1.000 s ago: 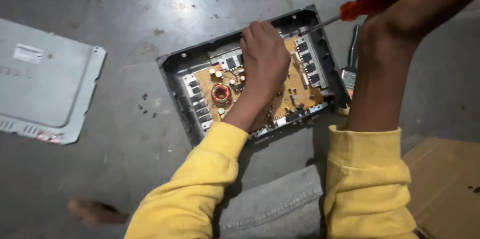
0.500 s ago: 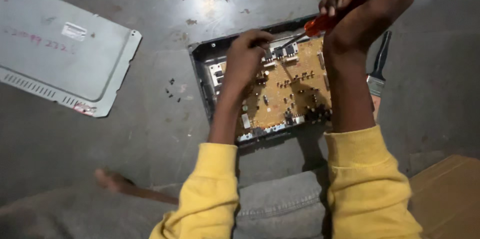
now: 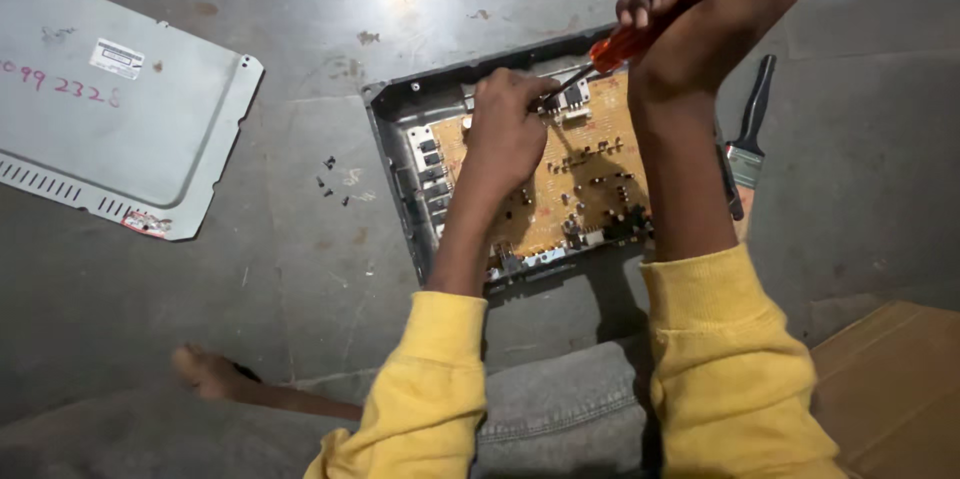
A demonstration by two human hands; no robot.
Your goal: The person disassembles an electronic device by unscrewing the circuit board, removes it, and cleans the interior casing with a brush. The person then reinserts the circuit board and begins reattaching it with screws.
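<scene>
An open dark metal case (image 3: 392, 129) lies on the concrete floor with a tan circuit board (image 3: 590, 174) inside it. My right hand (image 3: 715, 9) grips a red-handled screwdriver (image 3: 612, 47), its shaft slanting down to the board's upper edge. My left hand (image 3: 505, 134) rests on the board with its fingertips pinched around the screwdriver's tip. Both arms wear yellow sleeves.
A grey metal cover plate (image 3: 110, 109) lies to the left on the floor. Several small dark screws (image 3: 330, 181) sit between the plate and the case. A paintbrush (image 3: 750, 139) lies right of the case. A cardboard sheet (image 3: 890, 389) is at the lower right; a bare foot (image 3: 205, 371) at the lower left.
The view has shifted, so the case sits more to the right. My right hand came down and brought the screwdriver's tip to the board's upper edge; my left hand slid up to meet the tip.
</scene>
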